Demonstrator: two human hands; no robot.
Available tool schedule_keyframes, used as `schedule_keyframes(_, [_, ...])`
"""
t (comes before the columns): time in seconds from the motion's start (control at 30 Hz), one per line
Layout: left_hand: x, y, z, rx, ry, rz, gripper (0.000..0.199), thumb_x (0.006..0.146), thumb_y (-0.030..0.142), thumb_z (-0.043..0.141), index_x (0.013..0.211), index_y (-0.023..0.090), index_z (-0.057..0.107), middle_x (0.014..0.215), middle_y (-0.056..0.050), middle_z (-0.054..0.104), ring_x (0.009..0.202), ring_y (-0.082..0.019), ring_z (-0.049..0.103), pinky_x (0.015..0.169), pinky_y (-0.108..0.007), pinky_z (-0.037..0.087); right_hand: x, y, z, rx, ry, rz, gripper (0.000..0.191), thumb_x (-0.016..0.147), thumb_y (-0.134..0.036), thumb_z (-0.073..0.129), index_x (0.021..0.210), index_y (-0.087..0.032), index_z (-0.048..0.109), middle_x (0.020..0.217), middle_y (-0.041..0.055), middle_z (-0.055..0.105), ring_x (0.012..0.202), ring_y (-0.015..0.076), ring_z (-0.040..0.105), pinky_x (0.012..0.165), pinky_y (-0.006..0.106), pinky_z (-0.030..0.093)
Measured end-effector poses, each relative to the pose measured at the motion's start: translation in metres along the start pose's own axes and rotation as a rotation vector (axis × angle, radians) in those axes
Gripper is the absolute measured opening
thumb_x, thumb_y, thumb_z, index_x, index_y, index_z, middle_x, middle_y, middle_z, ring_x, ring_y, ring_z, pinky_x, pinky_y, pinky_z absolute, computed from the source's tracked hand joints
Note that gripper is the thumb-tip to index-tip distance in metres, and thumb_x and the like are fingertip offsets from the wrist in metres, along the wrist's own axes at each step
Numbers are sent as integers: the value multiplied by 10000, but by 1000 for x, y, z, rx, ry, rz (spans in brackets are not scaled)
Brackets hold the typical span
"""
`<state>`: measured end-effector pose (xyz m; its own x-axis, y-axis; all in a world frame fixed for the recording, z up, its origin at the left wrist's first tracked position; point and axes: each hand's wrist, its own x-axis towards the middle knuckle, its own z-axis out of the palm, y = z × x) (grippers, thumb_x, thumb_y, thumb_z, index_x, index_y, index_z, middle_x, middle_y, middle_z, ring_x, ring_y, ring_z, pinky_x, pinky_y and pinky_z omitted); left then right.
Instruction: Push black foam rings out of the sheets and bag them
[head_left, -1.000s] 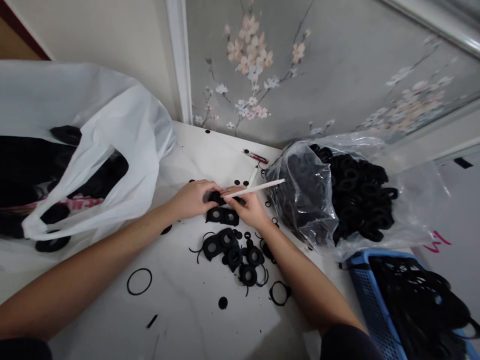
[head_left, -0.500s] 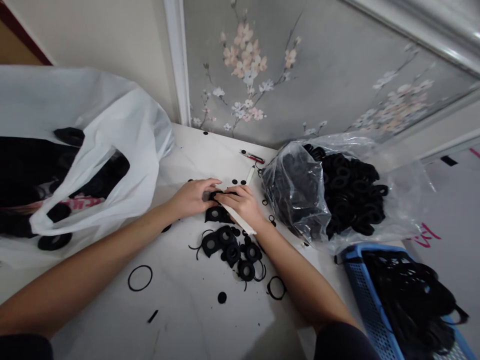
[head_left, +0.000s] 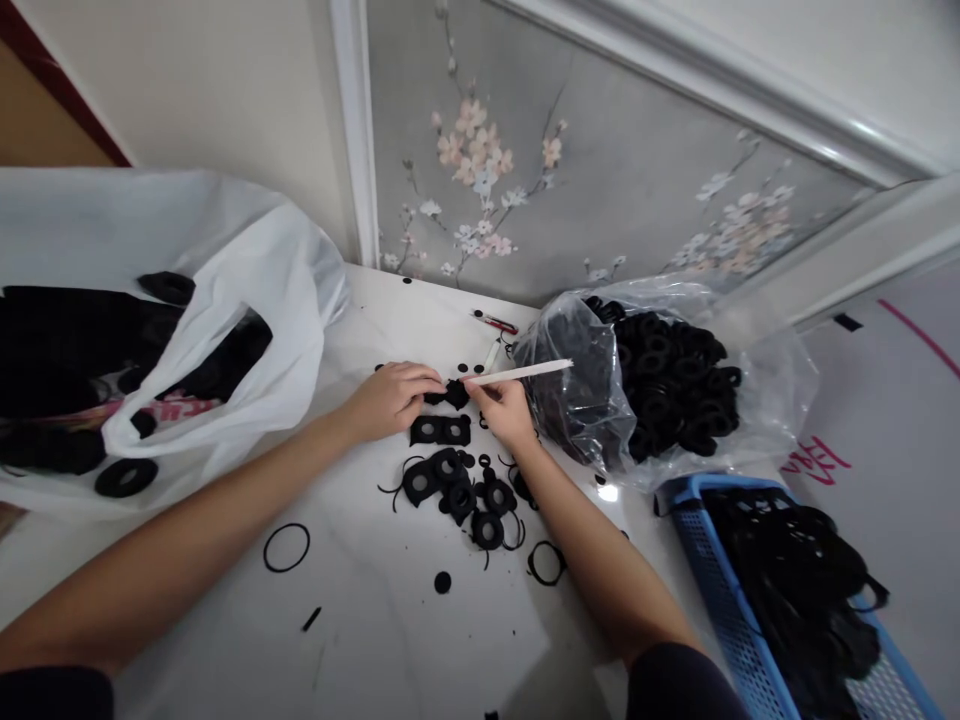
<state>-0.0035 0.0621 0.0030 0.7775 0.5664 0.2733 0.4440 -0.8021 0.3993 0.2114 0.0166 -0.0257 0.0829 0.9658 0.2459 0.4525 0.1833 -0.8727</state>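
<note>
A black rubber piece (head_left: 456,394) with an uneven edge lies between my two hands. My left hand (head_left: 394,400) has its fingers closed at the left side of that piece. In my right hand (head_left: 504,408) is a thin white stick (head_left: 529,371), pinched near one end and reaching out to the right; the fingertips are close to the rubber piece. Just below sits a flat black strip (head_left: 441,430) with two round holes. Nearer to me is a loose cluster of black rubber rings (head_left: 459,495) with thin trimmings among them.
On the left a white plastic bag (head_left: 289,310) holds black pieces. A clear bag (head_left: 570,400) of black rings stands at the right, with a blue basket (head_left: 724,600) of black scraps in front. A red cutter knife (head_left: 495,322) lies near the wall. Thin loops dot the table (head_left: 360,640).
The white stick has swung from pointing toward me to pointing right. My right hand has turned and drawn apart from the left, uncovering the rubber piece. The view has shifted slightly.
</note>
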Motion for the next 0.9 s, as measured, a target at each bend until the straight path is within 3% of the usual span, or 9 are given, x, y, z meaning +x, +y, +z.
schedule_keyframes(0.2, [0, -4, 5, 42, -51, 57, 400, 830, 99, 437, 1096, 259, 689, 1239, -24, 670, 1182, -238, 583, 1022, -473, 437, 0, 0, -3, 56, -69, 35, 239, 824, -357, 632, 889, -181, 780, 915, 62, 784, 917, 278, 732, 875, 408, 558])
schedule_keyframes(0.33, [1, -2, 4, 39, -86, 40, 417, 821, 98, 438, 1097, 275, 694, 1257, -7, 665, 1163, -208, 603, 1021, -433, 449, 0, 0, -4, 77, -85, 45, 217, 820, -349, 643, 876, -191, 779, 918, 56, 783, 933, 288, 730, 892, 435, 554])
schedule_keyframes(0.9, [3, -1, 4, -2, -84, 23, 401, 824, 92, 440, 1097, 244, 690, 1249, -24, 670, 1145, -212, 610, 1004, -426, 458, 0, 1, -5, 14, -84, -31, 200, 844, -320, 618, 865, -191, 769, 905, 58, 783, 890, 270, 735, 840, 411, 572])
